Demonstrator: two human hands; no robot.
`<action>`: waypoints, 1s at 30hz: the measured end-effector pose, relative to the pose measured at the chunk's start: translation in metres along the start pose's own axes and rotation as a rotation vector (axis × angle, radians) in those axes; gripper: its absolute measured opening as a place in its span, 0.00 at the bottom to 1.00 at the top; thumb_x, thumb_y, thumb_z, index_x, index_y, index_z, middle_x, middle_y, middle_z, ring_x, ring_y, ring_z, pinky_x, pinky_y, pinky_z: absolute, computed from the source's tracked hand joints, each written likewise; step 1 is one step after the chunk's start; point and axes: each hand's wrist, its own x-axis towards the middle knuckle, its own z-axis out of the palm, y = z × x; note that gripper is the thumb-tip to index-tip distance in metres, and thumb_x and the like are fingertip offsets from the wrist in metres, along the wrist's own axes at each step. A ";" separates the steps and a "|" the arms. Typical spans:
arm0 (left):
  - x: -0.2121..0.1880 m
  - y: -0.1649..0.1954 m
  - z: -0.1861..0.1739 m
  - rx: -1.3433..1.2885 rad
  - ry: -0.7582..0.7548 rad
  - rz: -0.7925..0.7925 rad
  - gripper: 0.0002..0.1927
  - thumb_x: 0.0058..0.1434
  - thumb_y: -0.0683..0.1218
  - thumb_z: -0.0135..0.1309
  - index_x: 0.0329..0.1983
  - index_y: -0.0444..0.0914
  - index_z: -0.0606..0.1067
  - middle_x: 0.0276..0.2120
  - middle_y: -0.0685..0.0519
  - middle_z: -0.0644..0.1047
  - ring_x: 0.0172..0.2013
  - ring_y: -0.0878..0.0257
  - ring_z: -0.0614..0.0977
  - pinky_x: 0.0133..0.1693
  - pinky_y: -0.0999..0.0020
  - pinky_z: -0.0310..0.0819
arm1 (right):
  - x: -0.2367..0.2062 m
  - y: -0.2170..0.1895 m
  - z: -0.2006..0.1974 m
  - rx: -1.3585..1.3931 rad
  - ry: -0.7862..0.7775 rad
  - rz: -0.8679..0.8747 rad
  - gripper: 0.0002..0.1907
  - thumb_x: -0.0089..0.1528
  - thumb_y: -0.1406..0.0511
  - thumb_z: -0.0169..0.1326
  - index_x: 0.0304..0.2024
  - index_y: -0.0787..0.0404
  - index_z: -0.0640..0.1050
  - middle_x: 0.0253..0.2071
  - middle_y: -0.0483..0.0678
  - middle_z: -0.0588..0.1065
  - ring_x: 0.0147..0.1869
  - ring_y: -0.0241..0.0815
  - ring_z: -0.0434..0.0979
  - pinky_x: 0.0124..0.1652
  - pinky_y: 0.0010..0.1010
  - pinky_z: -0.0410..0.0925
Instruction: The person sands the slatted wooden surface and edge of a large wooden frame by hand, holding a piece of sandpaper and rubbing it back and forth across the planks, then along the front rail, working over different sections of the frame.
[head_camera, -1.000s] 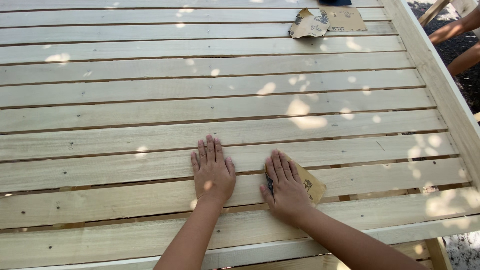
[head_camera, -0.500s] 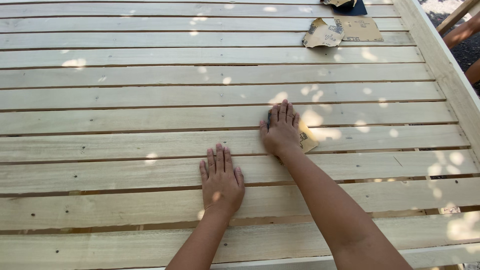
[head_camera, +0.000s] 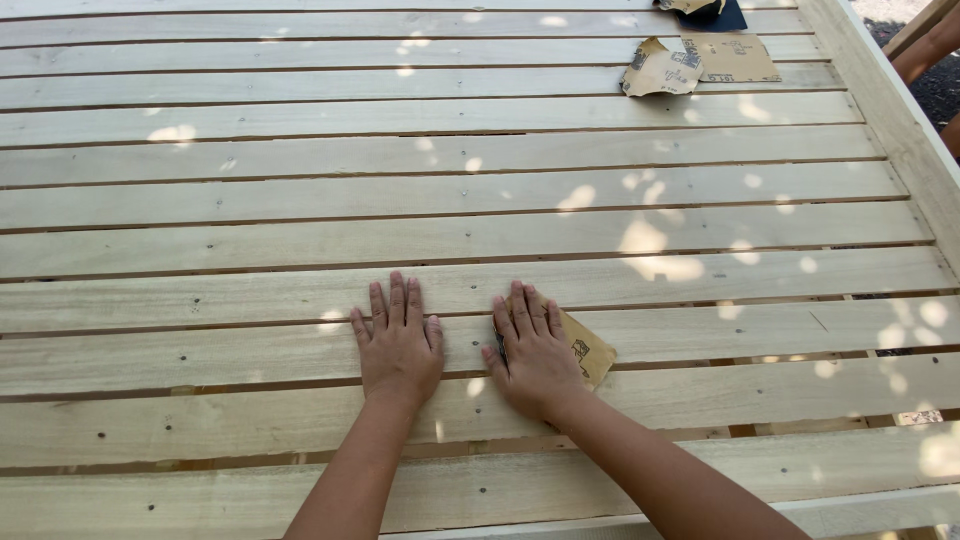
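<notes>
Surface: pale slatted wooden platform (head_camera: 300, 240), boards running left to right, narrow dark gaps between them.
Fastening: small nail heads dotted along the boards.
Edge: thicker frame board (head_camera: 905, 130) along the right side.
Light: outdoor daylight, dappled sun patches (head_camera: 655, 250) across the wood.
Beyond: dark ground (head_camera: 940, 90) at the upper right corner.

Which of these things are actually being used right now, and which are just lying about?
In use:
- right hand, pressed flat on a sheet of sandpaper
- left hand, flat on the bare wood
- slatted wooden panel under both hands

Lying about:
- crumpled sandpaper piece at the far edge
- flat sandpaper sheet beside it
- dark sheet behind them, partly cut off
</notes>
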 end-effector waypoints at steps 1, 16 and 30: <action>0.001 0.001 0.000 0.014 0.002 -0.001 0.35 0.70 0.60 0.25 0.78 0.45 0.45 0.77 0.53 0.41 0.75 0.53 0.39 0.70 0.45 0.29 | 0.030 0.001 0.002 0.065 -0.125 0.103 0.40 0.70 0.45 0.29 0.76 0.63 0.45 0.79 0.60 0.37 0.83 0.55 0.28 0.73 0.49 0.29; 0.001 0.000 -0.005 -0.004 0.053 0.014 0.35 0.69 0.59 0.25 0.77 0.44 0.46 0.77 0.52 0.43 0.75 0.52 0.41 0.70 0.45 0.29 | -0.053 -0.048 0.008 -0.106 0.208 -0.148 0.38 0.70 0.49 0.28 0.73 0.68 0.48 0.77 0.66 0.38 0.81 0.63 0.28 0.70 0.54 0.29; 0.003 -0.003 0.005 -0.045 0.074 0.026 0.34 0.69 0.59 0.25 0.77 0.44 0.47 0.77 0.51 0.44 0.75 0.52 0.41 0.70 0.43 0.29 | 0.156 -0.012 0.010 0.065 0.000 0.298 0.43 0.69 0.46 0.29 0.75 0.67 0.43 0.79 0.61 0.36 0.83 0.54 0.28 0.74 0.48 0.29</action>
